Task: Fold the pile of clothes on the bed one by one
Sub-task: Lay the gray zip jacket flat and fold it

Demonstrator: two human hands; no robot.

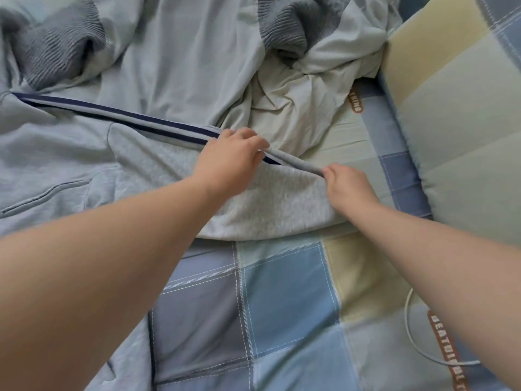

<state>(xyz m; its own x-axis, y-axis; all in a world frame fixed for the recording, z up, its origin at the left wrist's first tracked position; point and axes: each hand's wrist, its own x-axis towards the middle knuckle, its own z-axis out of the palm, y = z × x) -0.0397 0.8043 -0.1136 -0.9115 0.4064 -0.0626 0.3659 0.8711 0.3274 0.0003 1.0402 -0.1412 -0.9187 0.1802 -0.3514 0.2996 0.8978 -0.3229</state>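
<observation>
Fingers (258, 149) pinched on striped front edge (127, 117) of jacket (56, 153), left hand (231, 159) up-run, right hand (349, 190) at hem end. Lies spread on bed (282, 292), leftward; runs up-left from both grips.

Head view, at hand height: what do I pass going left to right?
Pocket slit of the light blue jacket → left hand gripping the jacket's navy-trimmed edge → right hand pinching the same edge → checked pillow.
</observation>
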